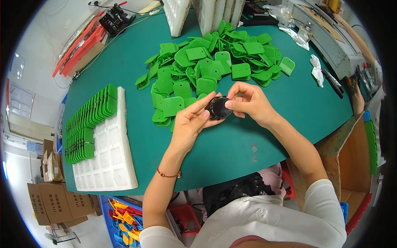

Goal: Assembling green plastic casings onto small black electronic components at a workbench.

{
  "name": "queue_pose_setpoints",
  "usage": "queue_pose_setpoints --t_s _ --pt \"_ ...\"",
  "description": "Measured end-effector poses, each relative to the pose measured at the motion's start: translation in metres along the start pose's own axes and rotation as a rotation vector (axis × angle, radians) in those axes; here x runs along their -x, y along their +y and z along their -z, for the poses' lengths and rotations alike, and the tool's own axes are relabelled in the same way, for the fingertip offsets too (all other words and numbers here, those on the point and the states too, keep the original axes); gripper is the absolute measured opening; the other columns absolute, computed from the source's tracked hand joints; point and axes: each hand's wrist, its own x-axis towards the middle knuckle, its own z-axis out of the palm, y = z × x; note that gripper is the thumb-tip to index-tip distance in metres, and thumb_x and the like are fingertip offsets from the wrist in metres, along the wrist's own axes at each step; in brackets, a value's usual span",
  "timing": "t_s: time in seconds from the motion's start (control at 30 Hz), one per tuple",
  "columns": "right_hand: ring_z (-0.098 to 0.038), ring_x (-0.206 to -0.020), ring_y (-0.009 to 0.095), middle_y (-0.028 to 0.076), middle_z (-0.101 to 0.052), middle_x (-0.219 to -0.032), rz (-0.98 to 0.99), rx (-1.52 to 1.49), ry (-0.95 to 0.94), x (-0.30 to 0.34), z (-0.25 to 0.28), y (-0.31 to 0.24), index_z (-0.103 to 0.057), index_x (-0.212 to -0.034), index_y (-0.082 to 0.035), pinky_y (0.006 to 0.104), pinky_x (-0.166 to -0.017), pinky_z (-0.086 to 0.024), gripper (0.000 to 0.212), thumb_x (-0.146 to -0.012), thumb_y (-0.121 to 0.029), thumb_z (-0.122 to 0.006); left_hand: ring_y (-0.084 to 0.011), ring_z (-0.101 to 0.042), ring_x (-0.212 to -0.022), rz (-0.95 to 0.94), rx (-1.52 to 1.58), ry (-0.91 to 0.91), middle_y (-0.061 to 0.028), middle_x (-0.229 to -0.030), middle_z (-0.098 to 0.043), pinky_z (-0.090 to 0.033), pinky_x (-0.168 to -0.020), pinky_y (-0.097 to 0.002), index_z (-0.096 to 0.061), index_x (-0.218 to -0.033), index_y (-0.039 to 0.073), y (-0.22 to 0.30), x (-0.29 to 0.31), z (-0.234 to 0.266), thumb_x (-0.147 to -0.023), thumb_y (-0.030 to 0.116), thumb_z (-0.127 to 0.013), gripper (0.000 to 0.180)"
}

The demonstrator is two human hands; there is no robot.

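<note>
Both my hands are over the middle of the green table, at the near edge of a heap of green plastic clips (206,71). A glossy black round thing (218,108), like a thick disc, is between them; its exact kind does not show. My left hand (193,118) grips it from the left, fingers along its far side and thumb near its edge. My right hand (251,103) has its fingers curled, with the thumb pressed on the disc's right side. Whether my right fingers hold anything small is hidden.
At left on the table (231,153), a white foam tray (118,165) holds rows of upright green clips (84,142). Foam blocks (178,18) stand at the back. A grey machine (331,41) is far right, a cardboard box (351,161) near right. A blue bin (108,219) holds coloured clips.
</note>
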Motion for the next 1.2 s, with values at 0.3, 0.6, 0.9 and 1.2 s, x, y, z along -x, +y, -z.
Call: queue_pose_setpoints --t_s 0.3,0.6,0.9,1.2 --pt "-0.047 -0.051 0.006 -0.001 -0.049 -0.061 0.005 0.016 -0.001 0.0001 -0.0002 -0.0012 -0.051 -0.079 -0.003 0.0188 -0.043 -0.034 0.012 -0.076 -0.003 -0.063 -0.0278 -0.051 -0.107 0.000 -0.020 0.000 -0.0202 -0.124 -0.044 -0.048 -0.088 -0.0402 -0.038 -0.125 -0.005 0.0007 0.0006 -0.0010 -0.088 0.001 -0.041 0.037" --pt "-0.048 -0.051 0.006 0.000 -0.050 -0.061 -0.003 0.029 -0.005 -0.0006 -0.0001 -0.0009 -0.052 -0.078 -0.003 0.0189 -0.043 -0.034 0.011 -0.076 -0.003 -0.063 -0.0281 -0.051 -0.107 -0.001 -0.027 -0.002 -0.0201 -0.124 -0.044 -0.048 -0.087 -0.0400 -0.038 -0.124 -0.006 0.0002 0.0005 -0.0008 -0.088 0.001 -0.041 0.037" --pt "-0.049 -0.051 0.006 0.000 -0.050 -0.061 -0.007 0.049 0.003 0.0001 0.0006 -0.0013 -0.052 -0.078 -0.003 0.0190 -0.042 -0.035 0.011 -0.075 -0.003 -0.063 -0.0281 -0.052 -0.106 -0.001 -0.024 -0.005 -0.0201 -0.123 -0.044 -0.048 -0.087 -0.0400 -0.038 -0.124 -0.006 -0.0009 -0.0002 -0.0012 -0.088 0.001 -0.041 0.037" --pt "-0.050 -0.052 0.006 0.000 -0.052 -0.064 -0.001 0.052 0.007 0.0001 0.0002 -0.0007 -0.052 -0.077 -0.003 0.0188 -0.042 -0.036 0.011 -0.076 -0.004 -0.063 -0.0274 -0.053 -0.105 0.004 -0.042 0.012 -0.0198 -0.122 -0.046 -0.049 -0.086 -0.0387 -0.038 -0.124 -0.006 -0.0015 0.0005 -0.0014 -0.088 0.002 -0.042 0.037"
